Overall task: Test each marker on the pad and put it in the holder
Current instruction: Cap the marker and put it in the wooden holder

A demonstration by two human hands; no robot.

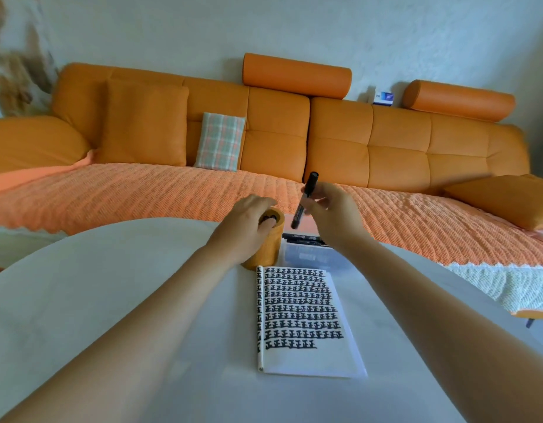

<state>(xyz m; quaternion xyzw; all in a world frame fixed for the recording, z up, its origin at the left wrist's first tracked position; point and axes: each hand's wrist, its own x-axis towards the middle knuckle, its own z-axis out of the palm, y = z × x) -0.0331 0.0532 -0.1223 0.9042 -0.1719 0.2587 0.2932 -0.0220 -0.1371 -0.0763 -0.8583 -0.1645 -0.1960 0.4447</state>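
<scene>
Orange sofa (386, 138) cushions and a quilted throw fill the background, and a pale round surface (111, 285) lies in front of them.

The right grip (331, 212) holds a black marker (309, 187), pinched partway down its barrel between fingers and thumb. The marker is tilted, one end rising above the grip and the other pointing down and to its left. I cannot tell whether the cap is on.

Left of that grip, the left grip (245, 221) has its fingers curled over the rim and side of the orange holder (265, 254). Something dark shows in the holder's mouth. Below the right grip, a clear box (313, 254) has more markers lying in it. Nearer the person than both grips lies the pad (313, 361), nearly filled with rows of black marks.

Because the left grip braces the holder, this looks like the drop-in step, though the marker may equally have just come out of the box for testing. If it is going in, the lower end must travel left past the fingers on the rim, come upright over the opening, and then be released. If untested, it must first go down to the pad's bare bottom strip.
</scene>
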